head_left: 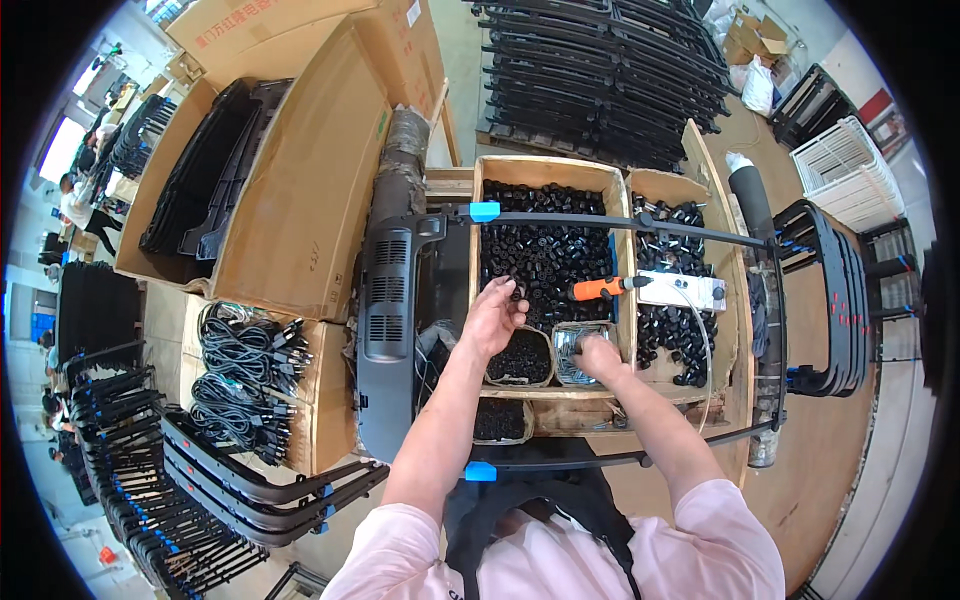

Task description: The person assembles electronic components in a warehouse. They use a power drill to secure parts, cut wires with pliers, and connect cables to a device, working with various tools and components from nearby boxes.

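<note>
My left hand is curled with a small black part at its fingertips, above a wooden bin of black round caps. My right hand reaches down into a small box of silvery screws, its fingers bent together and their tips hidden. Across the bins lies a black frame with a dark vented housing at its left end and blue tape on its bars. An orange power screwdriver rests beyond my right hand, beside a white block.
Small boxes of black screws sit below my left hand. Coiled black cables fill a carton at left, near a large cardboard box. Black frames are stacked at the back, lower left and right.
</note>
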The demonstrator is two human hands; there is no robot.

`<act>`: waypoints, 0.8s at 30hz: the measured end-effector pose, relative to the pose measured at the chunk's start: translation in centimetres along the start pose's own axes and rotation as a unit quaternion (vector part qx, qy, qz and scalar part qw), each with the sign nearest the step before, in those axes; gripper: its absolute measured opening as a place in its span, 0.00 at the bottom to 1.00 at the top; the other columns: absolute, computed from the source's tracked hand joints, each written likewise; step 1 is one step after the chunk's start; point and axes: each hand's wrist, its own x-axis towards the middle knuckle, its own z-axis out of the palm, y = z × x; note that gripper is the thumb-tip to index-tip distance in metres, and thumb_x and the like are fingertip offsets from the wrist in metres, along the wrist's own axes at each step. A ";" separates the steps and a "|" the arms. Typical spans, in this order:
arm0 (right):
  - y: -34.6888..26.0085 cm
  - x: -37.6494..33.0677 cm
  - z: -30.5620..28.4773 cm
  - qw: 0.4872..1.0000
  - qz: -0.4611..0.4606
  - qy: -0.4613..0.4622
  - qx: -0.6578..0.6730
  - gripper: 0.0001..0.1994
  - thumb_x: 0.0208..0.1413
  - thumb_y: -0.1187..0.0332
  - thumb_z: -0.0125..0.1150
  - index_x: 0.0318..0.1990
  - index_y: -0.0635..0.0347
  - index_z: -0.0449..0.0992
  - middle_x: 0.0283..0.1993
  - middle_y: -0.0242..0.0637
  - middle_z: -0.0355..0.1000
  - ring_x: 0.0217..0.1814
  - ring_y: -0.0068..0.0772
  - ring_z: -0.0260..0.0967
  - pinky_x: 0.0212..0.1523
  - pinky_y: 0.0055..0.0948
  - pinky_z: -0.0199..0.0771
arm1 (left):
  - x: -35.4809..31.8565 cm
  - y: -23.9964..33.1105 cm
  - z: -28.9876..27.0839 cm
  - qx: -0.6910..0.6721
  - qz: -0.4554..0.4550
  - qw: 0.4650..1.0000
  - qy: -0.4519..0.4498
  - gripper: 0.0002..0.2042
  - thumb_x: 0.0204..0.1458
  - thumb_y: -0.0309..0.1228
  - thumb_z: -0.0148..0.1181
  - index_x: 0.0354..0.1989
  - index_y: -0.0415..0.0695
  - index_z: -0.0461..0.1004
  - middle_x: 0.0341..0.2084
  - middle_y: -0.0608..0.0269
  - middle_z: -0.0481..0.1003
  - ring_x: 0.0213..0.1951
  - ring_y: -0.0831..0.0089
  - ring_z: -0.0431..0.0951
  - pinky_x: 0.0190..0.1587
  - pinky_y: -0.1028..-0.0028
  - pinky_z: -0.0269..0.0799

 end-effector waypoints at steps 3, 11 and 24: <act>-0.1 -0.3 0.6 1.000 -0.021 0.013 0.011 0.15 0.58 0.61 0.69 0.47 0.62 0.84 0.53 0.53 0.81 0.62 0.57 0.76 0.67 0.50 0.74 | -1.4 0.8 0.6 -0.012 -0.001 1.000 -0.024 0.09 0.71 0.34 0.57 0.55 0.51 0.68 0.39 0.63 0.78 0.36 0.69 0.80 0.31 0.74 0.74; -4.2 -1.8 -4.0 0.908 0.053 0.045 0.412 0.12 0.63 0.65 0.66 0.46 0.65 0.82 0.43 0.42 0.83 0.40 0.37 0.84 0.40 0.36 0.83 | -5.4 1.3 -0.3 0.058 0.011 0.994 -0.087 0.10 0.68 0.29 0.51 0.56 0.49 0.68 0.40 0.59 0.79 0.35 0.68 0.80 0.30 0.71 0.73; -19.0 -7.5 -7.8 0.755 -0.095 0.049 0.647 0.07 0.70 0.66 0.65 0.46 0.59 0.78 0.35 0.27 0.77 0.34 0.17 0.74 0.35 0.19 0.71 | -16.1 0.9 -3.4 0.114 -0.015 0.991 -0.066 0.15 0.71 0.28 0.59 0.62 0.41 0.68 0.49 0.56 0.81 0.42 0.72 0.84 0.41 0.75 0.82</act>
